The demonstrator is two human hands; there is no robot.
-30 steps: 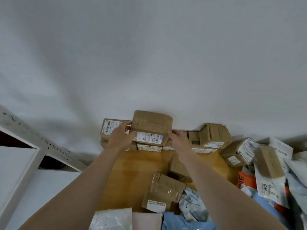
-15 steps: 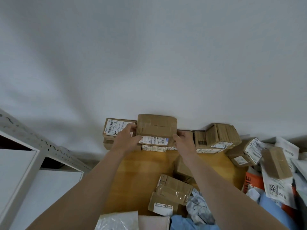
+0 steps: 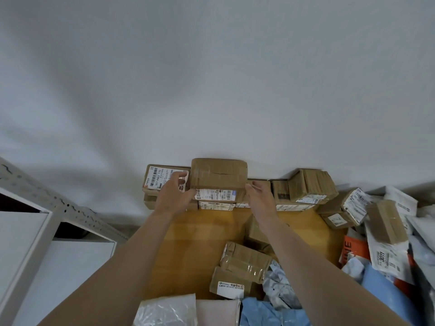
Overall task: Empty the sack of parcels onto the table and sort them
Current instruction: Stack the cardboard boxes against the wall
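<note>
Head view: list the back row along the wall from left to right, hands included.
grey shelf rack → large-label box → left hand → taped brown box on top of the stack → right hand → tilted brown box → end-label box → small brown box lying on white mailers

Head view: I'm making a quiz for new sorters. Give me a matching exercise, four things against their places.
Things:
1 taped box
2 top box
3 orange bag
4 shelf

Places:
a left of the table
b far edge, stacked highest
c right side
d middle, nearer the person

Pairs: 1-d, 2-b, 3-c, 4-a
</note>
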